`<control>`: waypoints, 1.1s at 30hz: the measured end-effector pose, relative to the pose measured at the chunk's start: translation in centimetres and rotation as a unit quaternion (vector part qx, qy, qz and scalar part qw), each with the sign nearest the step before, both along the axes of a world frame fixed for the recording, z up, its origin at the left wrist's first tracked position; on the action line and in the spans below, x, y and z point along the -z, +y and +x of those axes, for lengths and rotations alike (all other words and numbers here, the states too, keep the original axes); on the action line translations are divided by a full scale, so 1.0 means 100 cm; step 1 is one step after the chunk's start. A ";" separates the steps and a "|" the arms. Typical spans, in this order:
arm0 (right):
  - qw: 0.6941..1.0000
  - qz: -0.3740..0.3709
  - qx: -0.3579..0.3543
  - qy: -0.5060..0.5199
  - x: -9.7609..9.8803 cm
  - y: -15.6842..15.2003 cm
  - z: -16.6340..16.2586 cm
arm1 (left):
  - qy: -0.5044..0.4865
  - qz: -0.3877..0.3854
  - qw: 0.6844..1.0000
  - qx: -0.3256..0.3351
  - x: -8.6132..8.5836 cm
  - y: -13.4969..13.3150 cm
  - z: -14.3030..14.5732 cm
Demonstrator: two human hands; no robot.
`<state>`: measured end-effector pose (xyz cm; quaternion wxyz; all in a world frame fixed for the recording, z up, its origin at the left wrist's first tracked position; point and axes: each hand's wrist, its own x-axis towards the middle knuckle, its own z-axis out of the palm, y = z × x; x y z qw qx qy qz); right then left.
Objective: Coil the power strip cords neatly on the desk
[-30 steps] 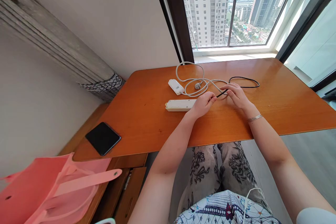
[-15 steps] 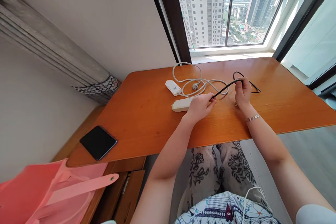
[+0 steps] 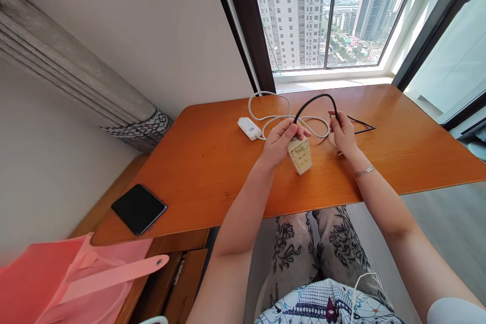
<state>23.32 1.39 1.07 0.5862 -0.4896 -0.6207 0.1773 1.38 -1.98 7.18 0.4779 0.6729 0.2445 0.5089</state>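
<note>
Brown table (image 3: 212, 172), black tablet (image 3: 138, 209), white block (image 3: 248, 128), white cable (image 3: 279, 116), black cord's bend (image 3: 365, 130)

Daylight is admitted by the window (image 3: 292, 25) beyond the right hand (image 3: 343, 132); the sill (image 3: 334, 81) is almost overexposed. The wall (image 3: 163, 20) far left of it is dimly lit.

No word, brand, number or sign can be read with certainty. The off-white power strip (image 3: 303, 166) in the left hand (image 3: 279, 143) juts out just to the right of that hand, toward the body, and its yellowish face (image 3: 299, 152) carries rows of small dark lines with heavier marks below them — too small and blurred to make out as letters or figures. To the left of the same hand and slightly beyond it, near but apart, the white block (image 3: 248, 128) bears faint grey marks on its upper side — likewise illegible.
</note>
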 end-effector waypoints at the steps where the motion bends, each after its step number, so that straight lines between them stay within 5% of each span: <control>1: 0.999 -0.027 -0.018 -0.041 0.003 0.000 -0.002 | -0.055 -0.021 0.998 -0.006 -0.002 0.003 0.001; 5: 0.979 -0.098 -0.045 -0.175 0.013 -0.001 -0.011 | -0.162 -0.081 0.983 -0.002 0.000 0.014 -0.001; 16: 0.917 -0.094 0.021 -0.387 0.002 -0.019 -0.018 | -0.170 -0.141 0.974 -0.048 0.021 0.028 -0.016; 24: 0.910 0.075 0.081 -0.400 -0.004 -0.030 -0.028 | -0.130 -0.105 0.983 -0.078 0.046 0.046 -0.014; 33: 0.914 0.149 0.003 -0.376 -0.006 -0.035 -0.024 | -0.004 -0.113 0.994 0.008 0.065 0.046 -0.003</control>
